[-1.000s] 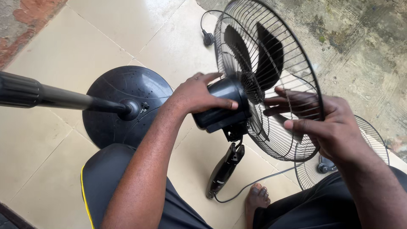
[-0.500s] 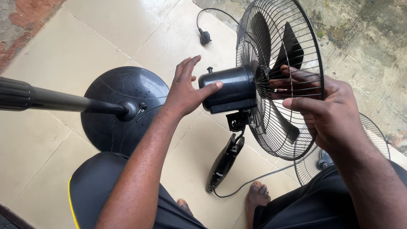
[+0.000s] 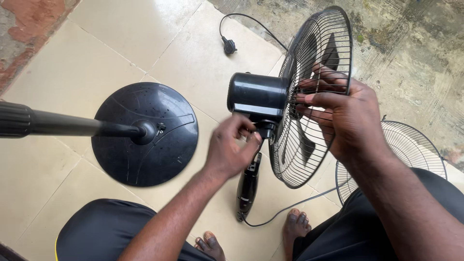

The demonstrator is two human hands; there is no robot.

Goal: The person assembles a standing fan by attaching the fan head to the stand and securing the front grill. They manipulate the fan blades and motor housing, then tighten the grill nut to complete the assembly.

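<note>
A black fan head is held up in front of me: a round motor housing [image 3: 257, 96] with a wire rear grille [image 3: 309, 145] and dark blades behind it. My right hand [image 3: 345, 118] grips the grille wires from the right side. My left hand [image 3: 231, 151] is closed around the neck joint [image 3: 265, 129] just under the motor housing. A black control column [image 3: 248, 186] hangs down from that joint, with a cable [image 3: 299, 205] trailing from its lower end.
The fan's round black base [image 3: 145, 159] lies on the tiled floor with its pole [image 3: 63, 124] pointing left toward me. A loose front grille [image 3: 411, 150] lies at the right. The plug [image 3: 228, 46] rests on tiles at the top. My bare feet [image 3: 296, 224] are below.
My left hand has slid off the motor housing down to the neck joint. The fan head has turned and shifted right, its grille now nearly edge-on. My right hand stays on the grille.
</note>
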